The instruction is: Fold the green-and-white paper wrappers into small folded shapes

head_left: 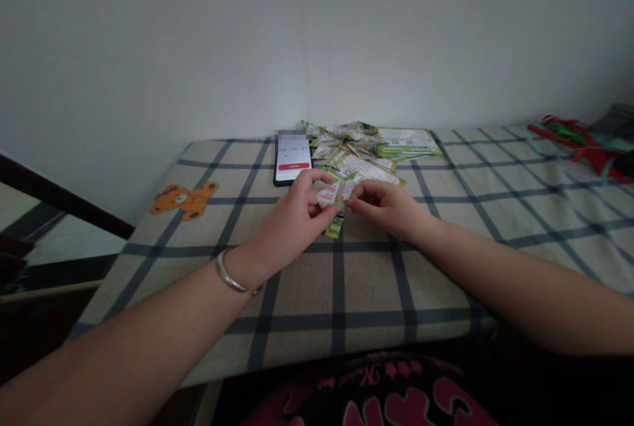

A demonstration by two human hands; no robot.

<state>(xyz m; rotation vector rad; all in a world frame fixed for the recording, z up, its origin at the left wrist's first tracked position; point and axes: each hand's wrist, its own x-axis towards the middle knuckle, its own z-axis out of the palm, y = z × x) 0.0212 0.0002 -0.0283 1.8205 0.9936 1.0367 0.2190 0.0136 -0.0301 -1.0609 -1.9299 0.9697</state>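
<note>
Between my two hands is a partly folded paper leaflet (pixel 333 196), printed in green, white and orange. My left hand (pixel 303 208) pinches its left side with thumb and fingers. At the right edge, my right hand (pixel 384 207) has thumb and forefinger pressed together on the same paper. Just behind it lies a flat printed leaflet (pixel 369 168) on the checked cloth, partly covered by my hands. A phone (pixel 293 155) showing a running timer lies beyond my left hand.
Several folded leaflets (pixel 347 139) are heaped near the wall, beside a stack of flat leaflets (pixel 409 142). A checked tablecloth (pixel 297 294) covers the table. A bear-shaped sticker (pixel 184 200) lies left. Red and green tangled items (pixel 584 142) sit far right.
</note>
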